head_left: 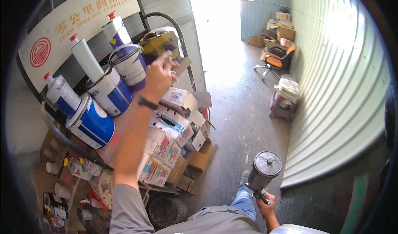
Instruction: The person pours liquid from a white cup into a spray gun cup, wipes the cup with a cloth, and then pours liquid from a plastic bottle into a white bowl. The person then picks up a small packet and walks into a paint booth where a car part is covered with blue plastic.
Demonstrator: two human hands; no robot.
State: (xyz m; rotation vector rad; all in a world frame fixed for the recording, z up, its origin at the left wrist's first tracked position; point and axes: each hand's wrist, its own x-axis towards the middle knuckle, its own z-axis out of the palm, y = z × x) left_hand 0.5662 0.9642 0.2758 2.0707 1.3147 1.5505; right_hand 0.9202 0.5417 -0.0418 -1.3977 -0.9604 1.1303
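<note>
My right hand (267,207) is closed round the handle of a spray gun, low beside my jeans. A dark round lidded cup (267,163) sits on top of the spray gun (260,192). My left hand (162,70) reaches out over a rack, its fingers smeared by motion. Whether it holds anything cannot be made out. Close to its fingers are a yellow object (156,43) in the rack and a tan flap of card (183,66). A purple-and-white can (129,68) with a wire handle stands just left of that hand.
The rack's shelf also bears blue-and-white cans (93,124), bottles with red caps (85,56) and small white cartons (159,155). A black bucket (168,211) stands below. Along the corrugated wall (340,89) are a stool (284,101) and an orange chair (272,60).
</note>
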